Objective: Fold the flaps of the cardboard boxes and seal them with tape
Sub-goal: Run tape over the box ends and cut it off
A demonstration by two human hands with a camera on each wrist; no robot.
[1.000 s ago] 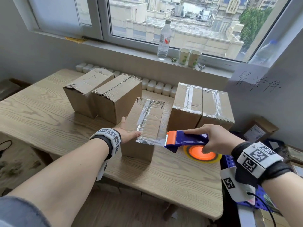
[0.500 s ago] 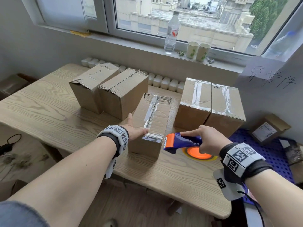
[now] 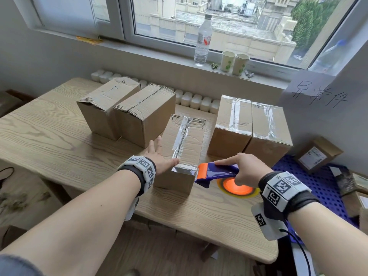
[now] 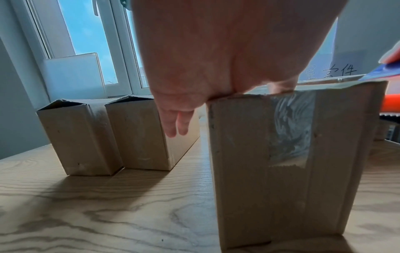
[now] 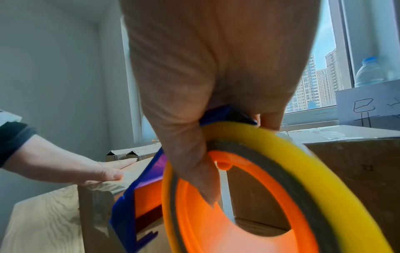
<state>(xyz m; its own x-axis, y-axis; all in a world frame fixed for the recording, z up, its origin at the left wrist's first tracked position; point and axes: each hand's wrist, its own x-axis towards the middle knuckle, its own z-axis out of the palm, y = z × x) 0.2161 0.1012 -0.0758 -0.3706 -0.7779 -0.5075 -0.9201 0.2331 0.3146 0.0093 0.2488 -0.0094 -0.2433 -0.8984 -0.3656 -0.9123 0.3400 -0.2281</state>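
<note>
A cardboard box (image 3: 188,142) stands mid-table with clear tape (image 3: 182,138) running along its top seam and down its near face (image 4: 291,133). My left hand (image 3: 159,156) lies flat against the box's left top edge, fingers straight, thumb on the top near the tape end. My right hand (image 3: 242,170) grips a blue and orange tape dispenser (image 3: 216,173) with a yellow-rimmed roll (image 5: 292,171); its orange blade end sits at the box's near right corner. Two untaped boxes (image 3: 108,108) (image 3: 145,114) stand at the left. Two taped boxes (image 3: 233,124) (image 3: 268,130) stand at the right.
The wooden table (image 3: 49,140) has bare room at the left and front. A water bottle (image 3: 203,39) and two paper cups (image 3: 235,62) sit on the windowsill. A blue perforated crate (image 3: 326,188) and a small labelled box (image 3: 316,154) lie at the right of the table.
The dispenser came down to the box's near right corner and the tape now lies down over the near face. My left hand stayed against the box's left edge.
</note>
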